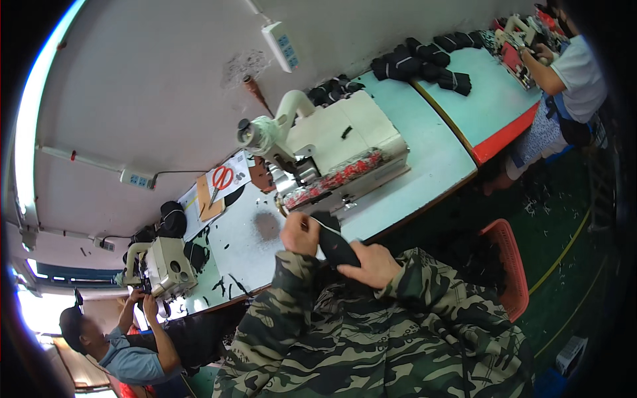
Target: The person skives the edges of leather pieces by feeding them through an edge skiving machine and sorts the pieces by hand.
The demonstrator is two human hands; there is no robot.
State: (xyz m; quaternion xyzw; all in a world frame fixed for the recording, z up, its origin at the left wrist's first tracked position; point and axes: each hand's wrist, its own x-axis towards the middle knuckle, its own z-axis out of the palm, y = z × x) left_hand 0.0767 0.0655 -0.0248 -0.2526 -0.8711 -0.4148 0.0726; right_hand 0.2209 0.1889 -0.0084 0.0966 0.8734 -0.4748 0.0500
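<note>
Left grip [300, 233] and right grip [373, 265] both grasp black fabric [336, 247]. A sewing machine [352, 146] stands on the desk [431, 149] ahead.

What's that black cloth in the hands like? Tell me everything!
The black cloth is long and narrow, looks soft, and has a pale streak near its upper end. It slants down to the right, in front of the sewing machine. The left hand grips its upper left side; the right hand, its lower end.
</note>
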